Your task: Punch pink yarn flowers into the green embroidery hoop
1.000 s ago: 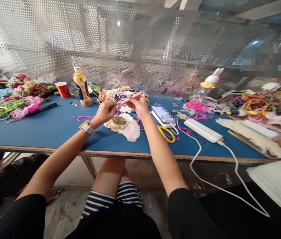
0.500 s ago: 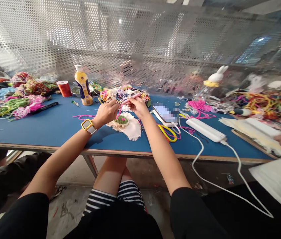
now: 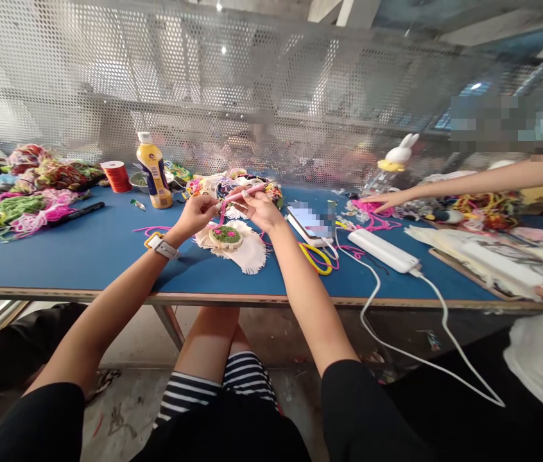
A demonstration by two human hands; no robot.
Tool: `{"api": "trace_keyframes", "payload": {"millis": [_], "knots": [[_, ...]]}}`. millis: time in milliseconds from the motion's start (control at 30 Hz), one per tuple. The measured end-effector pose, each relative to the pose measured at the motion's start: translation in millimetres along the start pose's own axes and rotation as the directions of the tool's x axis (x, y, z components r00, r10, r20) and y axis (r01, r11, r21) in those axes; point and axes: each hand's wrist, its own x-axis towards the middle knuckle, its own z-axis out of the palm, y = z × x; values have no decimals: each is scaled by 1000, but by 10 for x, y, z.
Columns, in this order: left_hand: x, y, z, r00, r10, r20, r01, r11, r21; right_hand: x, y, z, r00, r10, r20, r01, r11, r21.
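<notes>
My right hand [image 3: 262, 210] is closed around a pink punch needle [image 3: 253, 190], a slim pen-like tool held slantwise above the table. Close by on the left, my left hand [image 3: 195, 217] is pinched at the needle's lower end, where pink yarn [image 3: 224, 212] runs between the hands and hangs down; its fingertips seem to grip the yarn, though the exact hold is small to see. Below them lies a round embroidery hoop [image 3: 226, 244] with green looped stitching and pink flowers. Fringed white cloth [image 3: 251, 253] spreads out from the hoop on the blue table [image 3: 83, 256].
Behind my hands are a yarn heap [image 3: 199, 185], a yellow drink bottle [image 3: 155, 173] and a red thread spool [image 3: 116, 177]. To the right lie a phone [image 3: 310, 221], yellow cord [image 3: 317, 260] and a white power bank [image 3: 384, 250] with cable. A co-worker's hand [image 3: 387, 200] touches pink yarn.
My left hand has turned and shifted slightly left, lower down the punch needle; the hoop shows more. On the right, a co-worker's arm has reached in to the pink yarn. The view has shifted slightly.
</notes>
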Motion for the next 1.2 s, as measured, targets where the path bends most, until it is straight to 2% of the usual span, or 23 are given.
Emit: {"api": "trace_keyframes", "payload": {"millis": [100, 200, 300, 400, 567, 700, 800, 933, 1033, 1200], "knots": [[-3, -16, -6, 996, 76, -47, -70, 990, 123, 24, 21, 1, 997, 9, -74, -9, 1000, -10], [-4, -41, -2, 973, 222, -58, -197, 939, 281, 62, 39, -6, 982, 15, -187, -16, 1000, -4], [-19, -61, 15, 933, 358, -42, -305, 845, 440, 87, 50, -3, 959, -1, -284, -5, 1000, -23], [-50, -69, 36, 896, 443, -15, -350, 728, 590, 102, 83, 17, 937, -9, -350, -19, 997, -76], [-89, -56, 37, 868, 483, 117, -396, 530, 750, 121, 165, 44, 924, -14, -381, -29, 994, -107], [-105, -17, 29, 876, 428, 221, -417, 444, 793, 133, 170, 46, 905, -15, -426, -29, 995, -95], [-114, 20, 43, 903, 357, 239, -389, 441, 809, 140, 148, 60, 914, 0, -405, -24, 998, -54], [-115, 33, 62, 940, 283, 191, -320, 537, 780, 129, 127, 81, 935, 31, -353, -38, 999, -13], [-107, -1, 62, 945, 296, 139, -299, 610, 734, 109, 121, 75, 943, 48, -328, -49, 999, 6], [-91, -53, 58, 930, 365, 51, -305, 686, 660, 83, 86, 55, 949, 47, -311, -45, 999, 15]]}}
